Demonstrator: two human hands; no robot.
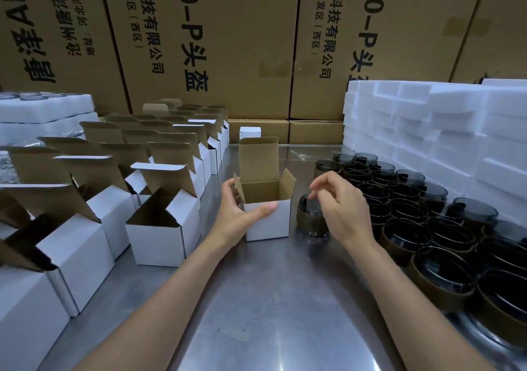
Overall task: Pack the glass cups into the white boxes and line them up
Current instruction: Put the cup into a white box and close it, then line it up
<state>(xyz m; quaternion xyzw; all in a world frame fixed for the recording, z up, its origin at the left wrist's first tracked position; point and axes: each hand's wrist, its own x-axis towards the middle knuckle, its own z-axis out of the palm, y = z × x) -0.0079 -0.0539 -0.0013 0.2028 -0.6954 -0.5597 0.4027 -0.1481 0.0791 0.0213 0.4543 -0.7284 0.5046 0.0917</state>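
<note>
Backdrop, upper half of frame: tall brown corrugated cartons [256,42] with black print. Upper right: stacked white foam blocks [427,125], matte, soft-edged. Below all, the brushed steel surface [271,299], glossy and likely slick.

Left side: rows of white cardboard boxes with brown interiors [159,228], lids standing open, running toward the upper left. Right side: a dense cluster of smoked-glass cups with brown bands round their lower halves [427,228], cylindrical, thin rims, packed touching one another.

Centre: one open white cardboard box [266,216], lid flap upright, side flaps splayed, apparently empty. The left hand [242,213] grips it, thumb across the front face, fingers round the left flap. Just right of the box stands a single banded glass cup [312,216], upright on the surface. The right hand [339,208] hovers over it with fingers curled at the rim; contact is not certain (motion blur at the fingertips), so I cannot tell whether it grips.

Risks, as judged:
- Smooth glass rim, pinch grip: cup may slip on lift.
- Splayed side flaps could catch the cup base on entry and fold inward.
- Light box on slick steel may slide if the left hand loosens.
- The right forearm passes near the cup cluster; a knock could topple neighbours.
</note>
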